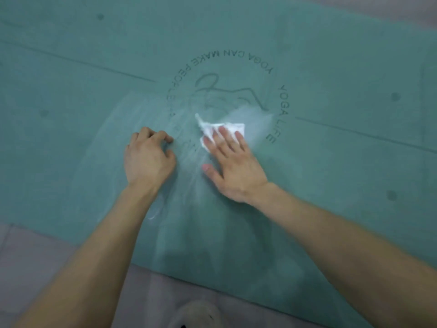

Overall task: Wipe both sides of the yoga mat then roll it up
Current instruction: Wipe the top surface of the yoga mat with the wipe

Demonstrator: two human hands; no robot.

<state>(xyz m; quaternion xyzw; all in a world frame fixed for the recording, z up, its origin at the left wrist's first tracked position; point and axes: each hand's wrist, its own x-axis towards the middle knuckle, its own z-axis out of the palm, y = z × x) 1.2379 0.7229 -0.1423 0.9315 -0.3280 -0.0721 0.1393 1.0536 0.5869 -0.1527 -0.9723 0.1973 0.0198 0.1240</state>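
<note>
Teal yoga mat (331,162), cloth (227,129) under right fingers (222,136)

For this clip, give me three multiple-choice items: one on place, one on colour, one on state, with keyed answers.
1. Where is the white crumpled wipe?
A. Under the right hand's fingers, on the printed round logo
B. Under the left hand
C. On the grey floor

2. What colour is the flat yoga mat?
A. Purple
B. Teal green
C. Black

3. How does the mat lie?
A. Rolled up
B. Folded in half
C. Spread flat

Answers: 1 A, the fingers press it at the logo's lower part. 2 B, teal throughout. 3 C, no roll or fold shows.
</note>
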